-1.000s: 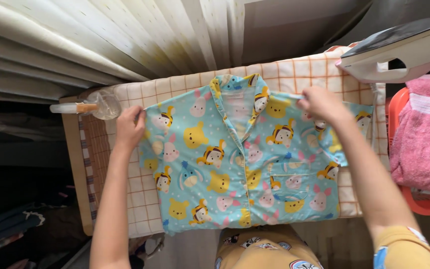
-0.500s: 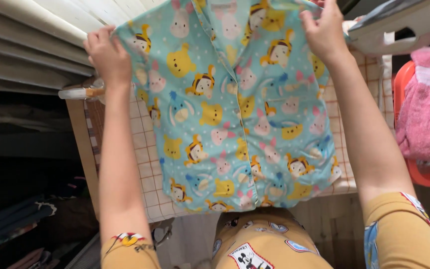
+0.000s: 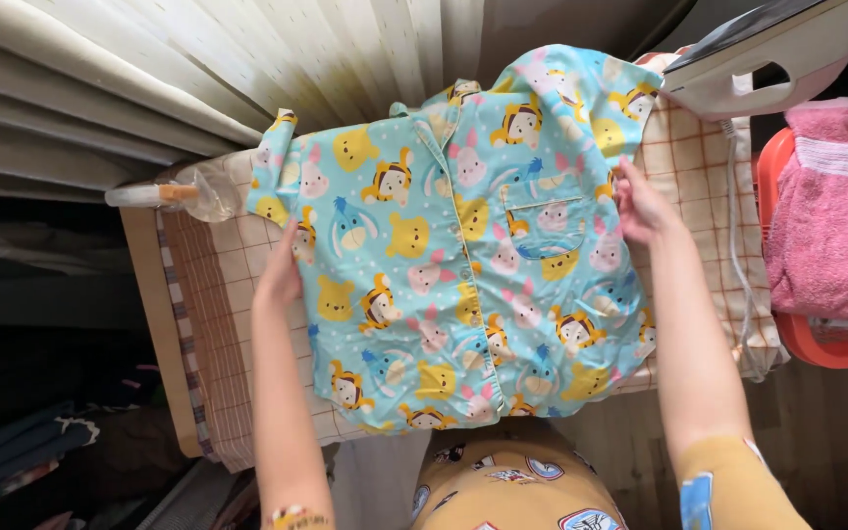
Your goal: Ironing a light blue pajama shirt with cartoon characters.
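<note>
Both hands — left hand (image 3: pixel 280 278) and right hand (image 3: pixel 643 203), fingers pinching the pyjama shirt (image 3: pixel 453 255) edges — should pull evenly outward from the fingertips, keeping the fabric taut and flat over the checked ironing board (image 3: pixel 218 324).

My ironing board (image 3: pixel 223 294), covered in checked cloth, carries the cartoon-print pyjama shirt (image 3: pixel 453 255) spread between my hands, a clear spray bottle (image 3: pixel 184 193) beyond my left hand, and the iron (image 3: pixel 772 54) past my right.

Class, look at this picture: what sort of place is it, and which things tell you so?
Probably a home ironing corner by a curtained window. A checked ironing board carries a cartoon-print pyjama shirt that both hands spread, an iron stands at its end, and a spray bottle lies at the board's left side.
</note>
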